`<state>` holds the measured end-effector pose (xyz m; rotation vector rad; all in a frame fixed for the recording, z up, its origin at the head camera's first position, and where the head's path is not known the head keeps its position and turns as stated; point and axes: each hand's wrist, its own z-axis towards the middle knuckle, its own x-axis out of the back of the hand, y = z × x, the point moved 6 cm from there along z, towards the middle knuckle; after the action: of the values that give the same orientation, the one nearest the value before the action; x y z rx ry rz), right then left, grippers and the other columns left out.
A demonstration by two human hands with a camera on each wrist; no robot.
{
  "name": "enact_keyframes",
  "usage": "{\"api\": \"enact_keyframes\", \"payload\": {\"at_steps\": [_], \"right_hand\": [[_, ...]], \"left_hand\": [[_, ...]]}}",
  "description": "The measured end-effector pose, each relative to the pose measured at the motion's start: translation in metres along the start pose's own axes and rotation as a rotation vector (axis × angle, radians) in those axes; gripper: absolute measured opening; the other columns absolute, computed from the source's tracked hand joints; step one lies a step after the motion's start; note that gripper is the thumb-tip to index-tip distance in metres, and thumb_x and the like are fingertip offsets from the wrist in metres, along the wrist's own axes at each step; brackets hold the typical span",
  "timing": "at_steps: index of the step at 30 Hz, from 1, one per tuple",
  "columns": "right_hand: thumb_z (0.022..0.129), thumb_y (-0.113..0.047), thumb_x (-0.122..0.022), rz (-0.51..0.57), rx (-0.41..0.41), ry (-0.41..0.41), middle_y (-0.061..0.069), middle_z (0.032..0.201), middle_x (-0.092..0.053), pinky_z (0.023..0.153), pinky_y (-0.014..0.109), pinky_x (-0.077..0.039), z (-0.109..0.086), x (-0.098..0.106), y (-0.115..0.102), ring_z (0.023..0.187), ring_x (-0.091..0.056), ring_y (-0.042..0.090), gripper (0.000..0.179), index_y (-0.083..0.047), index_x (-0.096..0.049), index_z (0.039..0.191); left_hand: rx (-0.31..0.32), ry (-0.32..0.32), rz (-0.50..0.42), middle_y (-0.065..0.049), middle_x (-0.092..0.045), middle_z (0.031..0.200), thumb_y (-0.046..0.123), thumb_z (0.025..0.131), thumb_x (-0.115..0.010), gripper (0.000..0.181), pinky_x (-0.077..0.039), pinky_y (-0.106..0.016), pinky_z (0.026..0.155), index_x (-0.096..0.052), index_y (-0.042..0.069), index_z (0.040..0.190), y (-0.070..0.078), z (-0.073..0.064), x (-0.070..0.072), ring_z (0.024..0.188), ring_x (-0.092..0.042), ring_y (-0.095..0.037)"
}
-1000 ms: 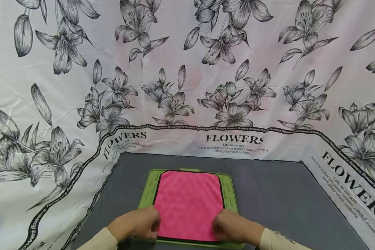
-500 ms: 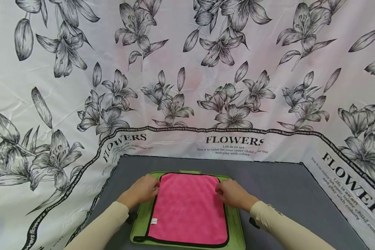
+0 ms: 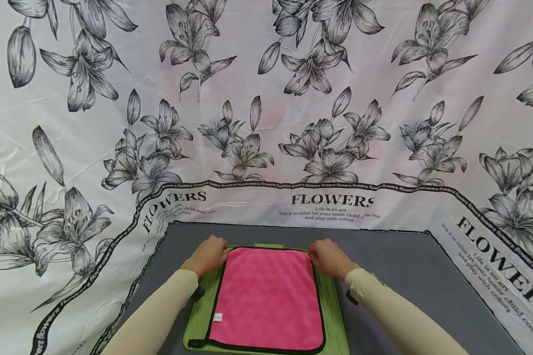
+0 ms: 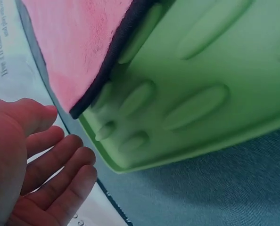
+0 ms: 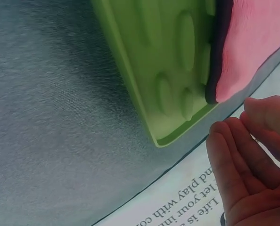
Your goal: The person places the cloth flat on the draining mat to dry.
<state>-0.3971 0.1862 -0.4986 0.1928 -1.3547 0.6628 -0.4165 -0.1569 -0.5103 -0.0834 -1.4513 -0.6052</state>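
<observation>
A pink cloth (image 3: 266, 296) with black edging lies flat on a green tray (image 3: 335, 315) in the head view. A small white tag (image 3: 217, 317) shows near its lower left corner, with a black loop (image 3: 197, 343) below. My left hand (image 3: 210, 254) is by the far left corner. The left wrist view shows its fingers (image 4: 67, 181) loosely bent, thumb apart from them, just off the cloth's corner. By the far right corner is my right hand (image 3: 330, 257). Its fingers (image 5: 239, 162) are relaxed in the right wrist view, near the corner and holding nothing.
The tray rests on a dark grey tabletop (image 3: 395, 276), which shows on both sides of it. A white sheet (image 3: 248, 113) printed with black flowers and lettering rises behind and along the sides. Raised oval bumps (image 4: 196, 108) cover the tray's surface.
Both hands have moved away from the cloth's near corners, along its sides, to its far corners. The white tag and black loop have come into view. The cloth and tray stay in place.
</observation>
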Motion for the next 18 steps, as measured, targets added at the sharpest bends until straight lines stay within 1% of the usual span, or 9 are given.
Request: {"api": "enact_keyframes", "payload": {"at_steps": [1, 3, 4, 6, 8, 10, 12, 15, 18], "right_hand": [[0.098, -0.001, -0.078, 0.011, -0.009, -0.005, 0.000, 0.077, -0.074, 0.064, 0.034, -0.058, 0.002, -0.001, 0.001, 0.066, -0.066, 0.012, 0.009, -0.005, -0.083, 0.091], [0.098, -0.003, -0.079, 0.025, -0.020, -0.007, 0.002, 0.080, -0.077, 0.066, 0.037, -0.059, 0.007, -0.004, 0.003, 0.069, -0.069, 0.015, 0.008, -0.005, -0.084, 0.092], [0.098, -0.004, -0.080, 0.033, -0.018, -0.007, 0.004, 0.082, -0.078, 0.066, 0.038, -0.060, 0.009, -0.007, 0.003, 0.070, -0.070, 0.017, 0.007, -0.005, -0.085, 0.093], [0.098, -0.005, -0.080, 0.046, -0.020, -0.001, 0.006, 0.086, -0.080, 0.069, 0.041, -0.062, 0.013, -0.012, 0.004, 0.074, -0.074, 0.021, 0.007, -0.006, -0.086, 0.094], [0.098, -0.005, -0.079, 0.047, -0.020, 0.011, 0.007, 0.088, -0.081, 0.072, 0.043, -0.063, 0.016, -0.017, 0.005, 0.078, -0.075, 0.023, 0.008, -0.006, -0.086, 0.095], [0.098, -0.003, -0.078, 0.043, -0.025, 0.020, 0.005, 0.087, -0.080, 0.072, 0.044, -0.063, 0.018, -0.023, 0.007, 0.078, -0.075, 0.023, 0.011, -0.007, -0.086, 0.092], [0.098, -0.002, -0.076, 0.034, -0.040, 0.026, 0.002, 0.084, -0.079, 0.072, 0.044, -0.062, 0.018, -0.028, 0.008, 0.077, -0.075, 0.022, 0.015, -0.009, -0.085, 0.089], [0.097, 0.000, -0.075, 0.032, -0.067, 0.030, -0.002, 0.081, -0.077, 0.071, 0.043, -0.062, 0.017, -0.034, 0.009, 0.075, -0.073, 0.019, 0.018, -0.012, -0.084, 0.087], [0.096, 0.000, -0.076, 0.047, -0.092, 0.037, -0.003, 0.080, -0.076, 0.072, 0.041, -0.062, 0.017, -0.037, 0.010, 0.076, -0.073, 0.018, 0.018, -0.013, -0.084, 0.087]], "left_hand": [[0.002, -0.008, -0.005, 0.002, -0.043, 0.062, 0.000, 0.102, -0.068, 0.029, -0.032, -0.032, 0.055, -0.061, 0.004, 0.074, 0.000, 0.003, -0.002, 0.055, -0.035, -0.012], [0.012, -0.027, -0.024, 0.003, -0.035, 0.061, 0.000, 0.102, -0.069, 0.034, -0.027, -0.033, 0.056, -0.057, 0.006, 0.071, -0.001, 0.008, -0.006, 0.056, -0.030, -0.014], [0.015, -0.022, -0.031, 0.003, -0.040, 0.061, 0.001, 0.102, -0.071, 0.031, -0.031, -0.033, 0.056, -0.061, 0.006, 0.073, -0.001, 0.009, -0.007, 0.055, -0.035, -0.013], [0.027, -0.017, -0.033, 0.001, -0.059, 0.069, 0.004, 0.101, -0.075, 0.019, -0.046, -0.034, 0.059, -0.073, 0.003, 0.082, -0.002, 0.011, -0.009, 0.061, -0.053, -0.015], [0.046, -0.003, -0.040, -0.007, -0.076, 0.088, 0.006, 0.100, -0.078, 0.007, -0.060, -0.040, 0.072, -0.082, 0.002, 0.099, -0.004, 0.012, -0.011, 0.077, -0.071, -0.021], [0.062, 0.021, -0.046, -0.012, -0.080, 0.098, 0.007, 0.101, -0.078, 0.010, -0.063, -0.045, 0.080, -0.084, 0.002, 0.107, -0.006, 0.013, -0.014, 0.087, -0.076, -0.026], [0.080, 0.047, -0.058, -0.011, -0.079, 0.093, 0.007, 0.102, -0.077, 0.009, -0.062, -0.043, 0.077, -0.084, 0.003, 0.102, -0.008, 0.015, -0.017, 0.082, -0.074, -0.024], [0.097, 0.068, -0.070, -0.006, -0.073, 0.079, 0.007, 0.101, -0.077, 0.014, -0.054, -0.037, 0.065, -0.082, 0.006, 0.089, -0.011, 0.017, -0.024, 0.069, -0.063, -0.018], [0.106, 0.087, -0.083, -0.005, -0.072, 0.077, 0.006, 0.099, -0.079, 0.014, -0.052, -0.035, 0.063, -0.081, 0.006, 0.085, -0.013, 0.019, -0.028, 0.067, -0.060, -0.016]]}}
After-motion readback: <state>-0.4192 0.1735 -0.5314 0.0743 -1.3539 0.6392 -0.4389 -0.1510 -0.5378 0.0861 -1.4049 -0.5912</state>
